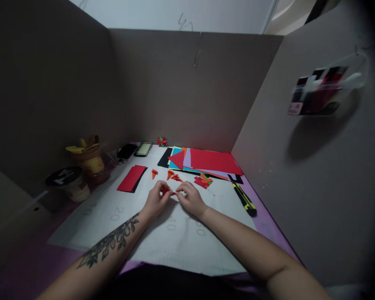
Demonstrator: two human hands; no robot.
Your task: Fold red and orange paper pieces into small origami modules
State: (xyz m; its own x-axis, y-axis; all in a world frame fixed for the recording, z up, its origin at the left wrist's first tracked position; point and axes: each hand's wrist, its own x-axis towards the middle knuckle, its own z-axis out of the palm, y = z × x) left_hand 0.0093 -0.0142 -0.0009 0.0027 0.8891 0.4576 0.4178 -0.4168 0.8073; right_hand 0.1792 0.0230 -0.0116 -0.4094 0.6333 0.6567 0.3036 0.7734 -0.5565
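Note:
Between my fingertips is a small piece of red paper (174, 193), mostly covered by the fingers. My left hand (158, 196) pinches it from the left, and my right hand (191, 197) pinches its other end. Just beyond the hands lie folded orange paper pieces (154, 173), several in all. Right of them sits a little pile of red, orange and green paper pieces (203, 181). A stack of red paper strips (132, 178), with black beneath, rests to the left of my left hand.
Coloured paper sheets (215, 161) lie at the back right. A yellow-black utility knife (244, 201) is at the right edge. A folded paper star (162, 141) stands by the back wall. A lidded tub (69, 183) and a yellow-brown holder (92, 162) stand left. A pouch (323, 91) hangs right.

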